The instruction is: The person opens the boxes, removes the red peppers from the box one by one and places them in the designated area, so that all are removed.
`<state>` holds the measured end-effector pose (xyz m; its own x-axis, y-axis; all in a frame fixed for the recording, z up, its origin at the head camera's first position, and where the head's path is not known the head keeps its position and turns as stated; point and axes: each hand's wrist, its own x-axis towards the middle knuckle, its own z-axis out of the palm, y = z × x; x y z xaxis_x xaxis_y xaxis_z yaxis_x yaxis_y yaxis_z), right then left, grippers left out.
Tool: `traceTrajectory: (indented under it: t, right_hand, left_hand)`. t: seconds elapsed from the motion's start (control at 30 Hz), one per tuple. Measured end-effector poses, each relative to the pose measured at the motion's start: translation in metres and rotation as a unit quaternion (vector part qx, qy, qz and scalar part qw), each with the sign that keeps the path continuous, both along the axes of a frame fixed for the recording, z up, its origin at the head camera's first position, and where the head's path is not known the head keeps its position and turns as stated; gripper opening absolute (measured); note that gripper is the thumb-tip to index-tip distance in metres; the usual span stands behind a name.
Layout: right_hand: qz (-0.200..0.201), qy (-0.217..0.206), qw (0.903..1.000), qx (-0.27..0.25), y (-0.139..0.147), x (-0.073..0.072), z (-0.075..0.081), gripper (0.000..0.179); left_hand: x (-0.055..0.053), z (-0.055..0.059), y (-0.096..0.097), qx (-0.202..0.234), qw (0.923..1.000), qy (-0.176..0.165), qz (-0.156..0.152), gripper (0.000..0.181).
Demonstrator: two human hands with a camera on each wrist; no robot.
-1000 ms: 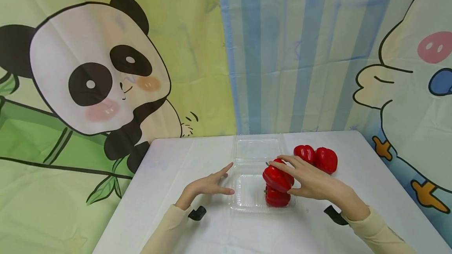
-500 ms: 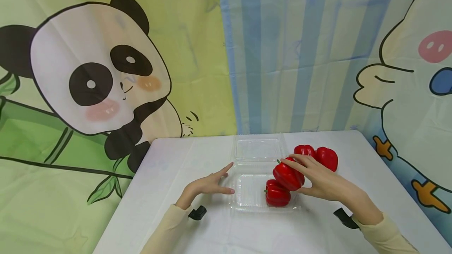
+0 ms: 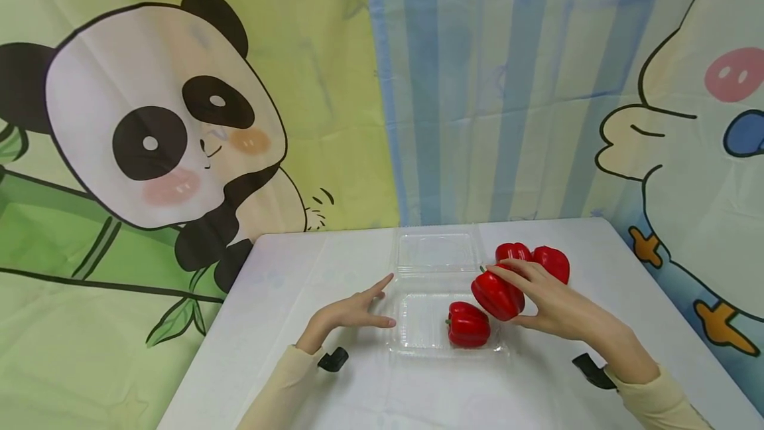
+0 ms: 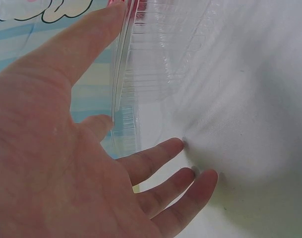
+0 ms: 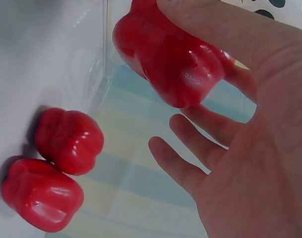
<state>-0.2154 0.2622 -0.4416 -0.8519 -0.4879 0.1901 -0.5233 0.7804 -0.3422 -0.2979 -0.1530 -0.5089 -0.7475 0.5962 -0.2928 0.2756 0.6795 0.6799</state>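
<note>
My right hand (image 3: 549, 300) pinches a red bell pepper (image 3: 497, 294) between thumb and fingers, over the right edge of a clear plastic clamshell box (image 3: 418, 324). In the right wrist view the held pepper (image 5: 175, 59) sits between thumb and forefinger, the other fingers loose. Another red bell pepper (image 3: 468, 325) lies in the right half of the box, its stem toward the left. At the box's left edge my left hand (image 3: 352, 310) is spread, thumb and fingertips right at the rim. The left wrist view shows the thumb (image 4: 86, 39) along the clear wall, the other fingers close over the white table.
Two more red bell peppers, one at the left (image 3: 512, 253) and one at the right (image 3: 550, 264), lie behind my right hand. The box's lid (image 3: 438, 251) lies folded back toward the curtain (image 3: 453, 118). All stand on a white table (image 3: 322, 264).
My right hand has moved right with the pepper, from above the pepper in the box to the box's right edge. The left hand has stayed in place.
</note>
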Motion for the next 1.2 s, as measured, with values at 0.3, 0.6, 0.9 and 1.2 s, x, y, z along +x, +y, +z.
traceTrajectory:
  t: [0.3, 0.6, 0.9, 1.2]
  right_hand:
    - [-0.007, 0.019, 0.9998, -0.001, 0.009, 0.001, -0.001, 0.105]
    - [-0.03, 0.021, 0.9993, 0.004, 0.015, 0.002, -0.006, 0.108]
    - [-0.052, 0.023, 0.9983, 0.015, 0.02, 0.005, -0.01, 0.108]
    - [-0.082, 0.026, 0.9959, 0.028, 0.024, 0.005, -0.021, 0.11]
  left_hand:
    - [-0.001, 0.0, -0.001, 0.003, 1.0, -0.003, 0.003, 0.107]
    - [0.0, 0.0, -0.001, 0.008, 1.0, -0.003, -0.004, 0.108]
    - [-0.001, 0.0, 0.0, 0.007, 1.0, -0.002, 0.0, 0.108]
    - [0.001, 0.0, 0.0, 0.006, 1.0, -0.001, -0.002, 0.107]
